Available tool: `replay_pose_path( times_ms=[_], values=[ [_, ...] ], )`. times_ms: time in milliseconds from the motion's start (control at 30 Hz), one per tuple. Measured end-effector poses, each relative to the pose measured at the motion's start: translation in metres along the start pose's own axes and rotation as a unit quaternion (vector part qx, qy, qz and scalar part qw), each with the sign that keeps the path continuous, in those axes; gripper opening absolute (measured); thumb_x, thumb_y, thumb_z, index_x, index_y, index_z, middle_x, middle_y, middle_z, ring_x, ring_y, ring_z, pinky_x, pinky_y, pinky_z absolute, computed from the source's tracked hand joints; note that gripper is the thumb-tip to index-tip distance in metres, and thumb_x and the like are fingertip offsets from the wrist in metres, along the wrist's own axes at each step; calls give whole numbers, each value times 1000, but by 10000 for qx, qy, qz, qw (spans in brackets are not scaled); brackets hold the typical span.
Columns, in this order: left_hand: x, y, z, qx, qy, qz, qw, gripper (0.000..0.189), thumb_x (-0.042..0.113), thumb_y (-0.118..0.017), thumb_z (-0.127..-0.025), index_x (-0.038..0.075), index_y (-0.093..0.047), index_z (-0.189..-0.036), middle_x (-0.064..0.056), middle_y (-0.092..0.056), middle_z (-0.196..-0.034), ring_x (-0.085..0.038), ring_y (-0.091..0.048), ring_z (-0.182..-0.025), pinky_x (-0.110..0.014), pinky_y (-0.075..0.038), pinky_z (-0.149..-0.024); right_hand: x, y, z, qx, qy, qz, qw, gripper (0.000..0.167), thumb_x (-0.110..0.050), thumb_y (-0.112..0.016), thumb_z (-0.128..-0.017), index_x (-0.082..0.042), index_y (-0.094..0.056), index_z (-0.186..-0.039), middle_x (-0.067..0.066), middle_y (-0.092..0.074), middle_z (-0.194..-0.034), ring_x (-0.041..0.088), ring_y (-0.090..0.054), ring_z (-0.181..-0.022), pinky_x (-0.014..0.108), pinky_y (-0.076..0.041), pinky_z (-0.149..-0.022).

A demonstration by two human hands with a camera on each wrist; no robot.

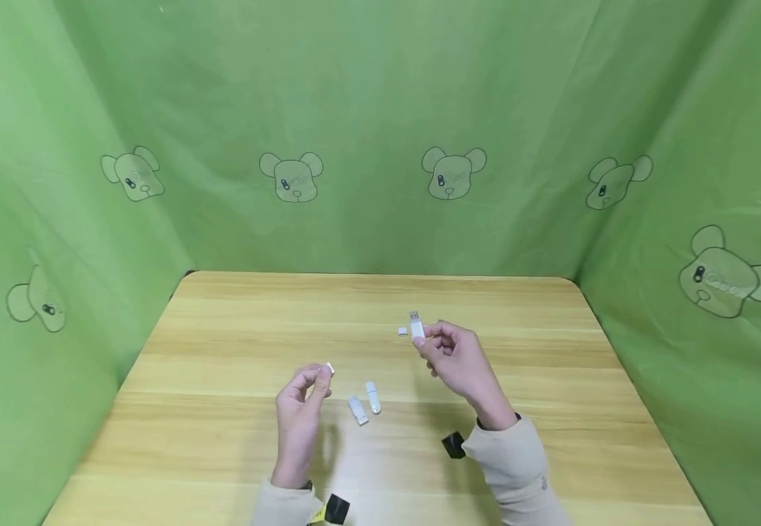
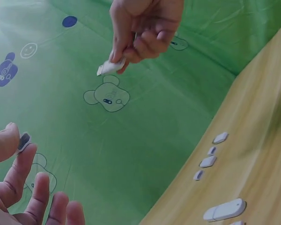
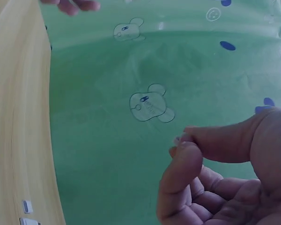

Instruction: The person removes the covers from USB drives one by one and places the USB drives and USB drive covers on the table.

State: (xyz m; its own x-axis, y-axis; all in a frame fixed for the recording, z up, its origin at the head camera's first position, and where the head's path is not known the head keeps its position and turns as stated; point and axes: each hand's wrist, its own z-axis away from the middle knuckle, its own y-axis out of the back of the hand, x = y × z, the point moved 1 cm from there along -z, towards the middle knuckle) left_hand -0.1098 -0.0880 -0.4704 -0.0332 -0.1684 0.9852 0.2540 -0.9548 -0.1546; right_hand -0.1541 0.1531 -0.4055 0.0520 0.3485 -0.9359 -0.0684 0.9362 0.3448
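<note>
My left hand pinches a small white cap between thumb and index finger, its dark opening showing in the left wrist view. Held up over the table farther right, a white USB stick with its metal plug bare is pinched between the thumb and fingers of my right hand. In the right wrist view the fingers hide nearly all of that stick. The cap and the stick are well apart. Between the hands, on the tabletop, lie a capped white USB stick and a second white stick.
Another small white cap lies on the wooden table, near the right hand. The left wrist view shows several small white pieces in a row, including a white piece. Green curtains printed with bear heads surround the table's back and sides.
</note>
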Motion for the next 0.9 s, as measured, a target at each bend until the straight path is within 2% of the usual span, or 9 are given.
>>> replay_pose_path(
  times_ms=[233, 500, 700, 800, 900],
  values=[
    [-3, -5, 4, -13, 19, 0, 10000, 30, 23, -70, -96, -6, -68, -103, 4, -66, -105, -12, -60, -105, -24, -53, -86, 7, -3, -28, 144, -250, 228, 9993, 22, -20, -66, -99, 1, -66, -103, 3, -70, -79, 13, -62, -64, 24, -51, -55],
    [-8, -9, 6, -96, 97, -99, 9999, 27, 24, -70, -96, -2, -70, -104, 3, -67, -105, -12, -61, -102, -23, -52, -85, 26, -14, -62, 60, -301, 553, 9980, 25, -24, -63, -101, 0, -67, -97, 1, -64, -69, 12, -57, -58, 20, -43, -50],
    [-9, -10, 8, -106, 87, -241, 9996, 27, 24, -70, -96, -2, -71, -103, 3, -66, -106, -13, -60, -98, -26, -48, -84, 46, -25, -82, 285, -353, 982, 9941, 28, -28, -64, -101, -2, -69, -94, 3, -63, -70, 13, -55, -57, 22, -41, -50],
    [-10, -10, 8, -117, 75, -304, 9994, 28, 25, -70, -96, -2, -71, -103, 3, -66, -107, -13, -59, -98, -26, -46, -84, 54, -30, -89, 362, -533, 1054, 9923, 30, -29, -63, -101, 0, -69, -95, 3, -61, -71, 12, -54, -58, 23, -43, -53],
    [-11, -11, 9, -111, 74, -338, 9993, 28, 26, -70, -96, -1, -71, -102, 2, -66, -108, -13, -59, -100, -27, -45, -85, 61, -35, -95, 299, -706, 1103, 9909, 30, -26, -62, -101, 3, -70, -99, 8, -66, -77, 11, -51, -59, 22, -41, -53]
  ],
)
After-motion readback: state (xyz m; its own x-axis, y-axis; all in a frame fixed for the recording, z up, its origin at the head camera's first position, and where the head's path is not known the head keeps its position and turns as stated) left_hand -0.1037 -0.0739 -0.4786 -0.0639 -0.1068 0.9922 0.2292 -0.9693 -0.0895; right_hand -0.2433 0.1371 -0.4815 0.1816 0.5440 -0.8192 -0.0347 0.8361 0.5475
